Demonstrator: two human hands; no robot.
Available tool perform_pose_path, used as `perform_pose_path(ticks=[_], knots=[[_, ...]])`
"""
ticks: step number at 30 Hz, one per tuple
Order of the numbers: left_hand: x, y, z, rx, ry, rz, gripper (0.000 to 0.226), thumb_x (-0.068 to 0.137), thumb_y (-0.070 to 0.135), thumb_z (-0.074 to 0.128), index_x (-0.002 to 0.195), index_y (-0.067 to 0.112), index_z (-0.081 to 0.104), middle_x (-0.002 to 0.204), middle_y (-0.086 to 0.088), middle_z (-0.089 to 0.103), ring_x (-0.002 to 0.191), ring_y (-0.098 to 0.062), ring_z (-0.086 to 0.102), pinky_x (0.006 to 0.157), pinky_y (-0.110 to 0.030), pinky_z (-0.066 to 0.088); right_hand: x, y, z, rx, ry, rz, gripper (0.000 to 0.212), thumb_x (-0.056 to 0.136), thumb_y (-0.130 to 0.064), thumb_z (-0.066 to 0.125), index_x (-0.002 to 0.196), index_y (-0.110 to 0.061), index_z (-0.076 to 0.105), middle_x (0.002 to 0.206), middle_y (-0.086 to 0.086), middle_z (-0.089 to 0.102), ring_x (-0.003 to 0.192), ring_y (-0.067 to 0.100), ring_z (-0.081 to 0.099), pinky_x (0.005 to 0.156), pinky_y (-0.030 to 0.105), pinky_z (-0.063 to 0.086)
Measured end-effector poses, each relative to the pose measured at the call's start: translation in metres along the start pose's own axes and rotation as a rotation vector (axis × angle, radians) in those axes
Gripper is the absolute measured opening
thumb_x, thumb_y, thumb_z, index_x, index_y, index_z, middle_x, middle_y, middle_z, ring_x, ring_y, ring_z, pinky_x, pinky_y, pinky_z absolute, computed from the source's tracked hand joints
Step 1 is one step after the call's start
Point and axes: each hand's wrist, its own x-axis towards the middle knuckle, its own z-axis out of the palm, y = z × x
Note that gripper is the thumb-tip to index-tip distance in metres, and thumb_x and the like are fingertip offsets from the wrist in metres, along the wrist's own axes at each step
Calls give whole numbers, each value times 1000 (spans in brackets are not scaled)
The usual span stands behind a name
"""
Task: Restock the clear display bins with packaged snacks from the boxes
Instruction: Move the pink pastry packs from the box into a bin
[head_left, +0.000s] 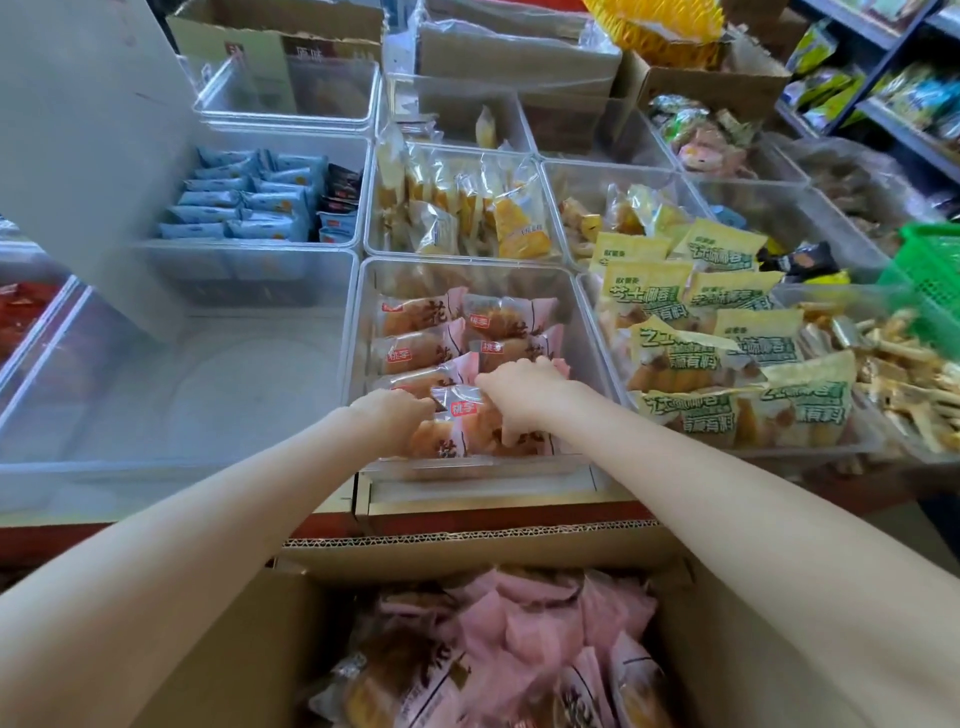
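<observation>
While both hands reached into the clear bin (358, 332), left hand (392, 415) and right hand (524, 389) fingers curled onto one pink snack pack (460, 415) between them, above the open box (249, 639).

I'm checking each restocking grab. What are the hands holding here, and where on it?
Both hands are on pink snack packets in the center bin: left hand at one's left end, right hand over the top.
</observation>
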Motion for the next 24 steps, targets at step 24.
perform_pose_path(ticks=[24], knots=[[18, 5, 2, -188, -106, 101, 62, 92, 19, 45, 145, 40, 20, 129, -9, 45, 116, -23, 46, 96, -35, 43, 31, 3, 39, 152, -237, 38, 28, 92, -16, 54, 116, -2, 58, 107, 13, 60, 96, 28, 58, 75, 32, 45]])
